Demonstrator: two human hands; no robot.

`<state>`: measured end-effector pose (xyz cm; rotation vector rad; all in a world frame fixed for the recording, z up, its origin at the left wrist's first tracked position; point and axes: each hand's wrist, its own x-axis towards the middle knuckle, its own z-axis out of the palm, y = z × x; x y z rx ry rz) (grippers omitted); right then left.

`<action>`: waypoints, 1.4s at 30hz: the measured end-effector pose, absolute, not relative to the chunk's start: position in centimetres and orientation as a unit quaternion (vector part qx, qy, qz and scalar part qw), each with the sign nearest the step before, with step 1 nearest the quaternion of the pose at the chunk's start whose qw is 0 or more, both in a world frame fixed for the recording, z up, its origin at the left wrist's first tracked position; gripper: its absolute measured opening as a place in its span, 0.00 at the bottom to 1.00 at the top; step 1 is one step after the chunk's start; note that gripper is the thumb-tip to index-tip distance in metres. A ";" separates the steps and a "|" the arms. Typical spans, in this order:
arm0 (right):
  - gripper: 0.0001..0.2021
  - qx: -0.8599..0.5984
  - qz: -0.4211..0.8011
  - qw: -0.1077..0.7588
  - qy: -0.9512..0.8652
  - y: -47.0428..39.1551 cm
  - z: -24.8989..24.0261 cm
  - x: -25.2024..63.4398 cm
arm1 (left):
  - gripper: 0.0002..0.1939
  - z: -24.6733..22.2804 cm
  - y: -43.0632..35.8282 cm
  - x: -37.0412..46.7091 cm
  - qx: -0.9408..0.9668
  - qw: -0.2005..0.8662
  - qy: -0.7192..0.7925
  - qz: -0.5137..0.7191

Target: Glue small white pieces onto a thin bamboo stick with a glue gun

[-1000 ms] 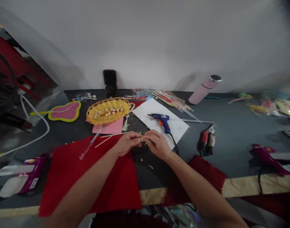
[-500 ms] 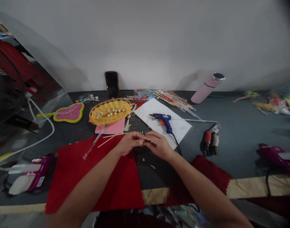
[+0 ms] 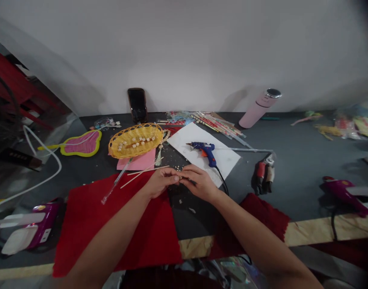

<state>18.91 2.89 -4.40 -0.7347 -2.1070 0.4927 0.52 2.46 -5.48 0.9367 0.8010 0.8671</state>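
Observation:
My left hand (image 3: 160,182) and my right hand (image 3: 199,182) meet at the fingertips over the dark table, both closed in a pinch. Something small sits between them, too small to make out. Behind my right hand, a blue glue gun (image 3: 208,150) lies on a white sheet (image 3: 227,160). A yellow wicker basket (image 3: 111,149) with small pale pieces stands beyond my left hand, partly on pink paper (image 3: 144,160). Thin pale sticks (image 3: 136,178) lie beside my left hand, at the edge of a red cloth (image 3: 147,233).
A dark phone (image 3: 137,105) leans on the wall. Wrapped sticks (image 3: 215,123) lie near a pink bottle (image 3: 259,109). Pliers (image 3: 263,175) rest at right. Purple devices (image 3: 47,224) stand at both sides. A yellow-edged pink shape (image 3: 81,143) lies at left.
The view has shifted slightly, so table objects appear a little further left. My hands remain together, with only a slight shift of the fingers.

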 end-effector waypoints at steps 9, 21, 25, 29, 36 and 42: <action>0.09 -0.292 0.182 0.430 -0.834 2.6 -4.5 18.2 | 0.10 -5.6 2.5 0.4 0.427 0.735 0.352 0.392; 0.19 -0.319 0.191 0.395 -0.840 2.9 -5.5 19.2 | 0.12 -4.5 1.7 0.9 0.387 0.708 0.394 0.441; 0.18 -0.330 0.201 0.409 -0.827 3.0 -5.1 19.3 | 0.12 -1.9 1.3 0.4 0.371 0.675 0.410 0.488; 0.13 -0.325 0.216 0.411 -0.824 3.2 -4.9 19.5 | 0.12 1.0 2.3 -1.6 0.437 0.556 0.467 0.531; 0.13 -0.329 0.242 0.400 -0.820 3.4 -5.3 19.7 | 0.18 2.4 9.5 -8.8 0.624 0.271 0.632 0.372; 0.12 -0.322 0.265 0.365 -0.833 3.5 -4.8 19.6 | 0.14 1.1 14.6 -9.7 0.740 0.120 0.634 0.190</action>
